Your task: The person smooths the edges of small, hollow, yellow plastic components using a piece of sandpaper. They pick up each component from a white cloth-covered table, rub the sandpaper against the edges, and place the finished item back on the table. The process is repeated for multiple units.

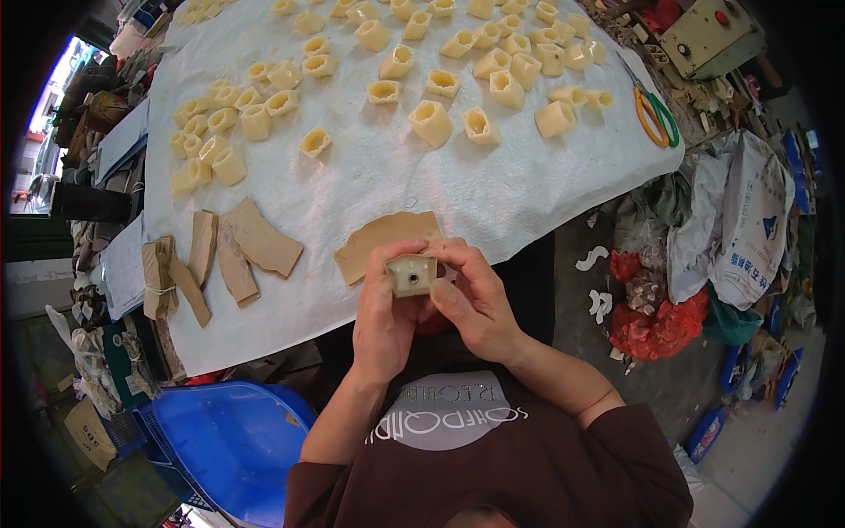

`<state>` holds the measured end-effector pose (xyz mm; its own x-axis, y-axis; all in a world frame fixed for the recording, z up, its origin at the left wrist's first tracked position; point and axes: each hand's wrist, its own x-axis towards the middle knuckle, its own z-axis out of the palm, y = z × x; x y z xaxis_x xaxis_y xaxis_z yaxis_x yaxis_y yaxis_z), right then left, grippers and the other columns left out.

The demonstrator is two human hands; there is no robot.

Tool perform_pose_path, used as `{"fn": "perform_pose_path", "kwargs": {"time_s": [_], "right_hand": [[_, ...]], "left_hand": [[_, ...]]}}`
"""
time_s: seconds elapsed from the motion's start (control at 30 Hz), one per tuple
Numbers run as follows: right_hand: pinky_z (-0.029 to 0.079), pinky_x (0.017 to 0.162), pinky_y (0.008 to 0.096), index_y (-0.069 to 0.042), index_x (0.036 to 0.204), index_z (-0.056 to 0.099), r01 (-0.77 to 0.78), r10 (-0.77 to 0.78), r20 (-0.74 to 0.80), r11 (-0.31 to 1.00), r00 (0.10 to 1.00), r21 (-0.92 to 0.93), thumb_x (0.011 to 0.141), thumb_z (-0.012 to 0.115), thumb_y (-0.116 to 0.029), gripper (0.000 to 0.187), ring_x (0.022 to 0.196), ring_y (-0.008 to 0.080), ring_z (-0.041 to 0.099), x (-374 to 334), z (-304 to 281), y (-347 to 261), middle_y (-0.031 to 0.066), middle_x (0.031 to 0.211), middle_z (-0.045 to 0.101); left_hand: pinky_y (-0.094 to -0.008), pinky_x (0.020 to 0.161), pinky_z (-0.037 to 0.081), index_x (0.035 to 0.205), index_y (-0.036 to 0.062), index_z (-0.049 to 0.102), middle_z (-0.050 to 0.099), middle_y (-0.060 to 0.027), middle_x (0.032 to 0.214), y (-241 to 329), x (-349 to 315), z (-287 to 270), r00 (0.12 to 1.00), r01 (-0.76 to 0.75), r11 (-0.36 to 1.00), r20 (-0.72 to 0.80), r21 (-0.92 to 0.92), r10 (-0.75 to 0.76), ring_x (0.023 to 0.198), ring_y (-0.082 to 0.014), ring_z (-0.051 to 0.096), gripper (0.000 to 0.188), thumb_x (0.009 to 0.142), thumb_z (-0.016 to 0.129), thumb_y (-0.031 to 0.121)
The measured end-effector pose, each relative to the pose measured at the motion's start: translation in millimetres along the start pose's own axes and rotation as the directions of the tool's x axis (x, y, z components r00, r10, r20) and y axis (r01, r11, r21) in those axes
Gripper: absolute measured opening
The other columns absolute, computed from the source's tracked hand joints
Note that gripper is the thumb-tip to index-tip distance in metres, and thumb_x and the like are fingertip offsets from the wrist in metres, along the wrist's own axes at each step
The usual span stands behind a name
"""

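Close to the front edge of the table, both my hands are closed around a small pale boxy block (412,275) with a round dark hole in its face. My left hand (384,321) grips its left side, fingers curled behind it. From the right, my right hand (473,304) holds it, thumb bent by its lower corner. A thin brown strip shows along the block's right edge. Just beyond my fingers lies a curved tan sheet (383,239). More tan strips (255,238) lie to the left, some tied in a bundle (158,280).
Many hollow cream-coloured blocks (431,123) stand across the white-covered table (352,185). Scissors with orange and green handles (656,119) lie at the right edge. A blue plastic chair (229,440) is at my left. Bags (739,220) and red plastic bundles (656,321) crowd the floor on the right.
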<state>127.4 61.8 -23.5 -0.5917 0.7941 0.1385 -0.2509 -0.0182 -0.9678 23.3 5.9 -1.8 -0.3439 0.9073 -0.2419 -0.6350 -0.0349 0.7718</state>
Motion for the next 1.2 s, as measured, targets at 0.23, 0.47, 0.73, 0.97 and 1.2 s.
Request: {"fn": "perform_pose_path", "kwargs": {"time_s": [0.23, 0.47, 0.73, 0.97, 1.2], "right_hand": [[0.040, 0.079, 0.0306, -0.003, 0.107, 0.050, 0.184, -0.188, -0.013, 0.974, 0.982, -0.133, 0.083, 0.058, -0.009, 0.026, 0.089, 0.0208, 0.049, 0, 6, 4, 0.0108, 0.101, 0.052], [0.039, 0.081, 0.0311, -0.005, 0.105, 0.053, 0.201, -0.214, -0.008, 0.930, 0.977, -0.308, 0.082, 0.060, -0.013, 0.025, 0.095, 0.0228, 0.048, 6, -1, -3, 0.0120, 0.104, 0.051], [0.038, 0.084, 0.0298, -0.005, 0.098, 0.056, -0.030, 0.031, 0.225, 0.999, 0.974, -0.011, 0.089, 0.049, -0.018, 0.017, 0.100, 0.0174, 0.047, 25, -27, -24, 0.0140, 0.113, 0.047], [0.038, 0.089, 0.0340, -0.005, 0.078, 0.054, -0.539, 0.287, 0.537, 0.742, 0.793, 0.399, 0.086, 0.052, -0.019, 0.017, 0.105, 0.0210, 0.048, 34, -27, -8, 0.0170, 0.119, 0.045], [0.036, 0.090, 0.0347, -0.006, 0.072, 0.054, -0.445, 0.166, 0.601, 0.823, 0.782, 0.351, 0.084, 0.055, -0.016, 0.015, 0.108, 0.0218, 0.047, 38, -34, -7, 0.0190, 0.119, 0.045]], "left_hand": [[-0.0258, 0.075, 0.042, 0.114, 0.0023, 0.040, 0.050, -0.0108, 0.103, -13, -1, -11, 0.966, -0.260, 0.924, 0.093, 0.282, 0.243, 0.089, -0.0132, 0.050, 0.033, 0.091, 0.031, 0.024], [-0.0294, 0.074, 0.044, 0.111, 0.0054, 0.040, 0.049, -0.0105, 0.103, -2, 0, -8, 0.993, 0.004, 0.999, 0.115, -0.053, 0.002, 0.090, -0.0161, 0.049, 0.027, 0.088, 0.044, 0.018], [-0.0235, 0.073, 0.039, 0.110, 0.0033, 0.041, 0.050, -0.0076, 0.100, 12, 3, -27, 0.868, 0.149, 0.973, 0.448, 0.175, -0.214, 0.085, -0.0117, 0.048, 0.039, 0.078, 0.055, 0.019], [-0.0228, 0.056, 0.041, 0.110, -0.0002, 0.036, 0.054, -0.0119, 0.081, 6, 5, -24, 0.885, 0.136, 0.938, 0.386, 0.318, -0.259, 0.066, -0.0147, 0.052, 0.063, 0.071, 0.061, 0.044], [-0.0232, 0.054, 0.041, 0.110, -0.0010, 0.036, 0.054, -0.0149, 0.082, 8, 4, -12, 0.886, 0.185, 0.956, 0.382, 0.228, -0.263, 0.067, -0.0162, 0.054, 0.062, 0.069, 0.061, 0.039]]}}
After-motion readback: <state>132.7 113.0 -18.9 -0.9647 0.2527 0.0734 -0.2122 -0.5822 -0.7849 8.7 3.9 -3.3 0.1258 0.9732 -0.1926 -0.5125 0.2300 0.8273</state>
